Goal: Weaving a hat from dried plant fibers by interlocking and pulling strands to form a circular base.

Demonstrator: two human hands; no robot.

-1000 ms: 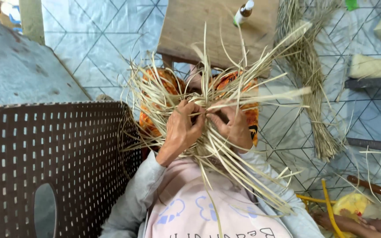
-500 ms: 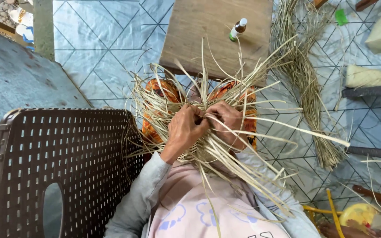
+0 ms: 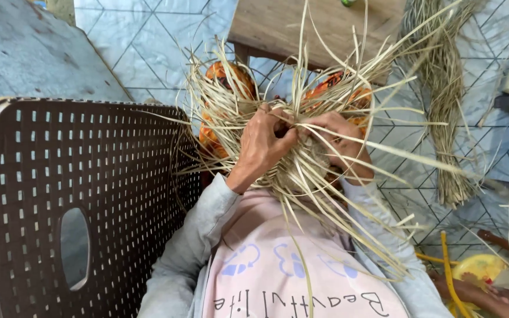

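Note:
A woven piece of pale straw strips [image 3: 304,171] sits in my lap, with long loose ends fanning out in all directions. My left hand [image 3: 263,144] grips strips at the centre of the weave, fingers curled tight. My right hand [image 3: 340,141] pinches strips just to the right, touching the left hand's fingertips. Both wrists come out of light grey sleeves over a pink printed shirt [image 3: 284,277]. Orange patterned cloth [image 3: 225,79] covers my knees beneath the straw.
A brown perforated plastic chair [image 3: 83,200] stands at my left. Ahead is a wooden stool [image 3: 301,26] on a tiled floor. A bundle of straw [image 3: 443,106] lies to the right. Yellow objects [image 3: 475,268] and another person's hand [image 3: 472,291] are at the lower right.
The view has moved closer and tilted down, so the hands and weave appear larger. My fingers have shifted slightly on the strips; both hands stay at the weave's centre.

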